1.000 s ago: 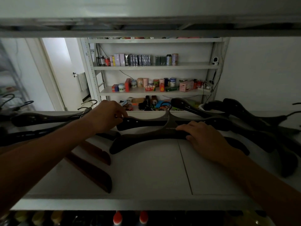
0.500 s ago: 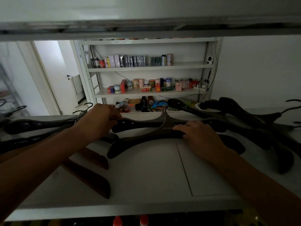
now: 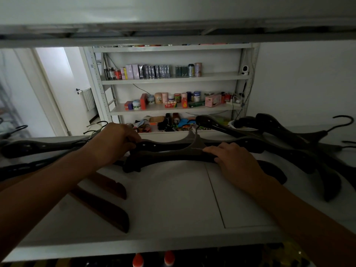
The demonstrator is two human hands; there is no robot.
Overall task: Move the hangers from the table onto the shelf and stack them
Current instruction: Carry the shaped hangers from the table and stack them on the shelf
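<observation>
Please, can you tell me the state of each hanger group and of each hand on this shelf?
Middle hangers: lying flat, stacked, both hands on them.
Right hangers: loose overlapping pile.
Left hangers: lying flat, under the left arm.
Brown hangers: flat, side by side.
Left hand: gripping the stack's left end.
Right hand: resting flat on stack.

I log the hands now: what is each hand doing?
Left hand: closed on the end of the stacked hangers.
Right hand: open, resting flat on the same hangers.

We count two bare hands, left (image 3: pixel 113 143) and right (image 3: pixel 234 160), two reddish-brown wooden hangers (image 3: pixel 107 212) at left, and two red-capped bottles (image 3: pixel 138 260) below; the dark plastic hangers (image 3: pixel 173 158) overlap too much to count.
</observation>
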